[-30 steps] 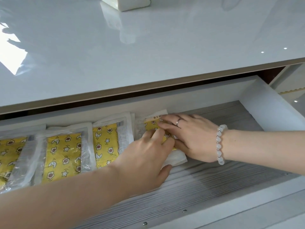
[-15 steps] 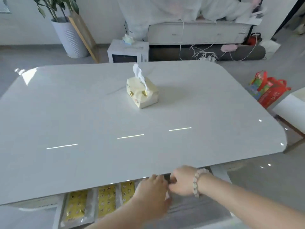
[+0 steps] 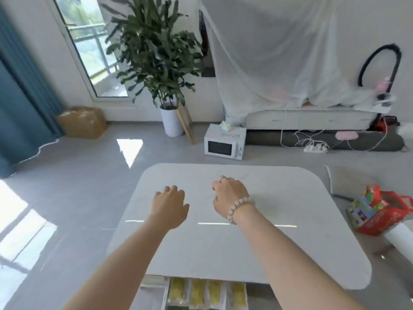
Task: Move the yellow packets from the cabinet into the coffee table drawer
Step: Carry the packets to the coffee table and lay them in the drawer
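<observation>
Where the drawer (image 3: 165, 295) gapes, yellow packets (image 3: 215, 292) abreast, long axes front-to-back

Bright daylight, motion blur, edge distortion

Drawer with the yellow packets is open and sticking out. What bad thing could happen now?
1. The drawer sticks out from under the table, near the person, so a leg might bump it.
2. The left hand and right hand hover empty above the table, so the drawer may get left open with the yellow packets showing.
3. The red bag on the floor beside the table could trip someone.
</observation>
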Available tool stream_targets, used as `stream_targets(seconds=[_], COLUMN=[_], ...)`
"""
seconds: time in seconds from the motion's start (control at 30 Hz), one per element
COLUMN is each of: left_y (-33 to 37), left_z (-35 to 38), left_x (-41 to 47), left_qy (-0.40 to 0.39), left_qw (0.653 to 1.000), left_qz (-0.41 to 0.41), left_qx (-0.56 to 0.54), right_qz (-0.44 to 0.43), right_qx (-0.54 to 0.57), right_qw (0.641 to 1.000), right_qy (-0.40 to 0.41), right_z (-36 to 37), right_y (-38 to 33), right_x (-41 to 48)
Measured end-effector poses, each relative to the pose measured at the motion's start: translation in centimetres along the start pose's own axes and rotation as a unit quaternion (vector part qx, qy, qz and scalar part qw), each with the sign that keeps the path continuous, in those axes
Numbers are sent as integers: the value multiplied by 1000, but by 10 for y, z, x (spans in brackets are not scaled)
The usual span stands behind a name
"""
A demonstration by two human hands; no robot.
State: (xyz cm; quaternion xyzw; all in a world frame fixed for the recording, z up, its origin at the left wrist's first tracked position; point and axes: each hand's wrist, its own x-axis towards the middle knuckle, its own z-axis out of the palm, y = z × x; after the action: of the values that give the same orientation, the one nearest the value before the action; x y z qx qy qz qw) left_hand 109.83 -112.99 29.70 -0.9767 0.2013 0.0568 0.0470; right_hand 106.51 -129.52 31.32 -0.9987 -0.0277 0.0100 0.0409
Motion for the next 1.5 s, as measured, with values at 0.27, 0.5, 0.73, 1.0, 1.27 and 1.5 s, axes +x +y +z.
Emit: stream_targets(seconds=[0.27, 0.5, 0.73, 1.0, 1.27, 1.5], left_y=[-104, -207, -282, -375, -449, -492], left_z=[-68, -50, -22, 11, 27, 51], left_x=[-94, -254, -388, -513, -632, -692], left_qy=[94, 48, 13, 12, 1, -22], left_qw=[970, 888, 817, 742, 667, 619], left_qz=[-224, -456, -576, -670, -745, -784], left_qx=[-21, -24, -4, -18, -19, -42], right_qz=[-206, -404, -563, -646, -732, -779], right_qx=[-45, -46, -60, -9, 8, -4], right_qw=[976, 912, 824, 763, 681, 626], right_qy=[51, 56, 33, -12, -18, -33], right_z=[-74, -77, -47, -17, -11, 1], right_y=[-140, -315, -479, -655, -806, -904], right_x=[34, 6, -54, -108, -180, -209])
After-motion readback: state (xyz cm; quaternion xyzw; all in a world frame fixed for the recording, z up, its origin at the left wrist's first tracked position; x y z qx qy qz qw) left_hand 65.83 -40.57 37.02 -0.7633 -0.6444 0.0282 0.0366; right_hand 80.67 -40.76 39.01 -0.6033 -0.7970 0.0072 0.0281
